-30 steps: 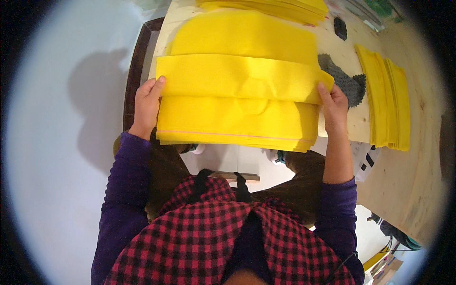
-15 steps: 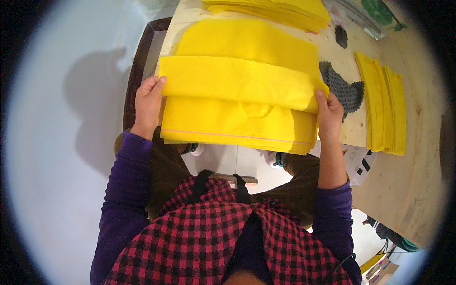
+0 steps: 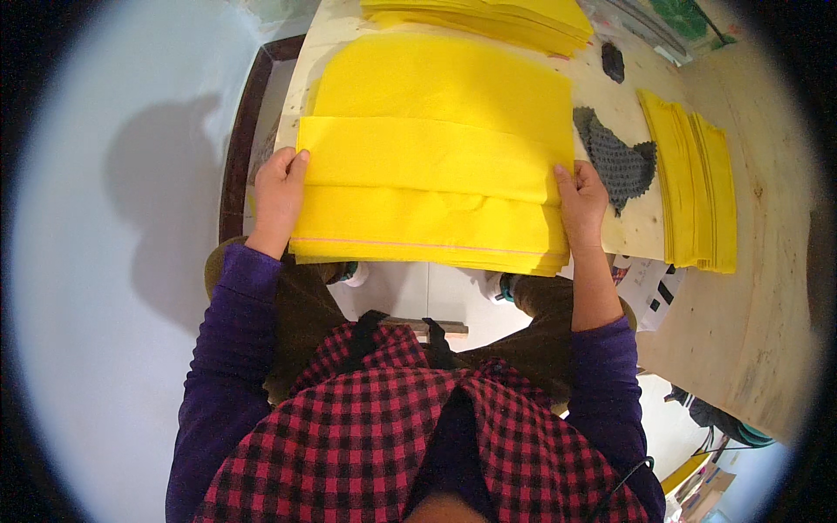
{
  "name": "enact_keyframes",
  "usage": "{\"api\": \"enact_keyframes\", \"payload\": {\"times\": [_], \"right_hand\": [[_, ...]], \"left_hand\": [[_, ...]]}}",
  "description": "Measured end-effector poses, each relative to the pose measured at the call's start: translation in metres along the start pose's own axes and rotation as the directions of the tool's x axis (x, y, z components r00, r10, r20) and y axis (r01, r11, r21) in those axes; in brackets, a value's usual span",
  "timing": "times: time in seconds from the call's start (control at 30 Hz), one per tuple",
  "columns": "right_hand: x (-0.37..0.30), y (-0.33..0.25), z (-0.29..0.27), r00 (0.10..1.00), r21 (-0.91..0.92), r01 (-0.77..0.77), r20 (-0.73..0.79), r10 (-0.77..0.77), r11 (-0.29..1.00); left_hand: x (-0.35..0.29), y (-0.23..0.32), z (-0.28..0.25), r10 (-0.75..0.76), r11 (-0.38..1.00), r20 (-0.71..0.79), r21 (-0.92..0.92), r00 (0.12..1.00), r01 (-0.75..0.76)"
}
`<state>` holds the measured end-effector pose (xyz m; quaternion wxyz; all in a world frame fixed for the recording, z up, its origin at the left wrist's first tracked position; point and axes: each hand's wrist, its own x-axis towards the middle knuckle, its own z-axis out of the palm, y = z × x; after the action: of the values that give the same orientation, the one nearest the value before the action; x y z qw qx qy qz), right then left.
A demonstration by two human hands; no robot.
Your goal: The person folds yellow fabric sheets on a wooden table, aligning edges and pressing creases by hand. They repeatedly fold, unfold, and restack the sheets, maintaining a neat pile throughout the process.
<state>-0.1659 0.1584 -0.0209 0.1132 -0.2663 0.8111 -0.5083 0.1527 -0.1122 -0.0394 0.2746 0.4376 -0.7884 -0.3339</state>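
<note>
A yellow fabric sheet (image 3: 427, 159) is folded into a wide band across a stack of yellow fabric sheets (image 3: 445, 74) at the table's near edge. My left hand (image 3: 279, 193) pinches the band's left end, thumb on top. At the right end, my right hand (image 3: 582, 199) grips it the same way, thumb up and fingers curled at the edge. A thin pink line (image 3: 418, 246) runs along the near edge of the stack below the band. The fingers under the cloth are partly hidden.
Another pile of yellow fabric (image 3: 488, 19) lies at the far edge. On the right are folded yellow strips (image 3: 689, 183), a grey knitted cloth (image 3: 617, 161) and a small dark block (image 3: 613, 63). A white wall (image 3: 113, 261) stands left of the wooden table (image 3: 645, 231).
The folded band has come down flatter onto the stack, its far edge slightly nearer me. My right hand has shifted a little left, and the whole view has moved slightly.
</note>
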Motion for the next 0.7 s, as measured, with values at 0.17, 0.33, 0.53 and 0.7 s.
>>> {"api": "enact_keyframes", "payload": {"times": [0.17, 0.33, 0.53, 0.7], "right_hand": [[-0.003, -0.007, 0.0, 0.996, -0.144, 0.019, -0.086, -0.031, 0.989], [-0.005, -0.01, -0.006, 0.998, -0.235, 0.023, -0.052, -0.036, 0.972], [0.002, -0.02, -0.021, 0.96, -0.249, 0.122, -0.216, -0.178, 0.961], [-0.028, -0.074, 0.002, 0.836, -0.382, 0.498, -0.027, -0.548, 0.779]], "left_hand": [[-0.003, 0.012, -0.002, 0.093, 0.988, -0.024, 0.129, 0.995, -0.089], [-0.003, 0.013, -0.001, 0.09, 0.991, -0.011, 0.096, 0.996, -0.088], [-0.001, 0.012, -0.002, 0.062, 0.994, 0.003, 0.094, 0.998, -0.062], [-0.003, 0.015, -0.005, 0.083, 0.993, 0.014, 0.081, 0.996, -0.084]]}}
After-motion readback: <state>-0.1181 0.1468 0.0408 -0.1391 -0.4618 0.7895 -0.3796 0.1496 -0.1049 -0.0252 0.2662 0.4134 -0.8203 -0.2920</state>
